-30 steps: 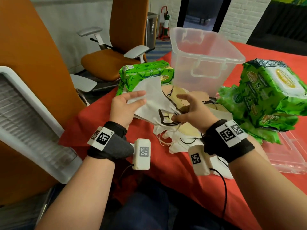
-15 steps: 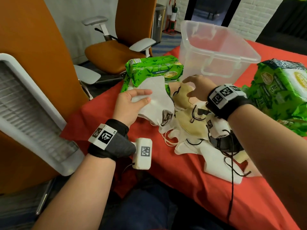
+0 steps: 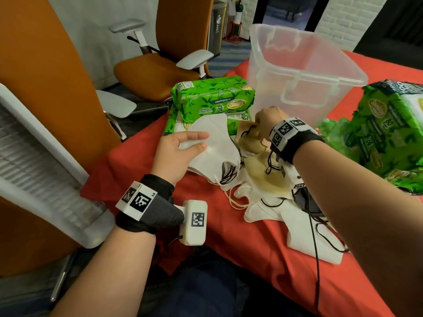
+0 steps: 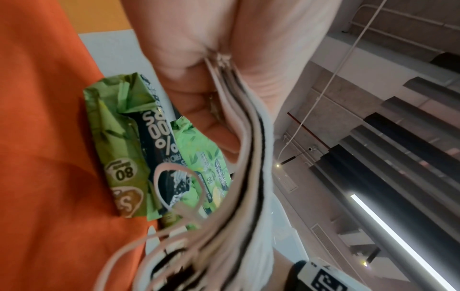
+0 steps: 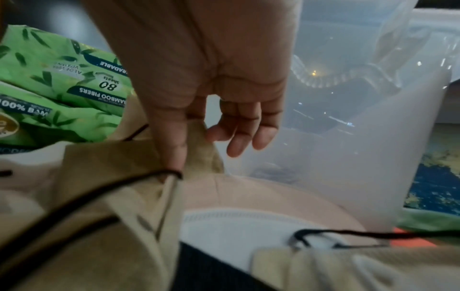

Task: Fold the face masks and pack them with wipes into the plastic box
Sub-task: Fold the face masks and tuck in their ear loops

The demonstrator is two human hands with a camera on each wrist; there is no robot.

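Here a stack of folded white masks (image 3: 217,143) is held above the red tablecloth (image 3: 263,259) by the left hand (image 3: 176,154), the thumb pressed on top and the fingers curled beneath. A beige mask (image 5: 119,177), lying at the far end of the loose mask pile (image 3: 270,186) just in front of the clear plastic box (image 3: 304,72), is pinched at its edge between thumb and forefinger of the right hand (image 3: 270,122), the other fingers loosely bent. Green wipes packs (image 3: 212,99) are stacked left of the box, and more wipes (image 3: 389,133) are heaped at its right.
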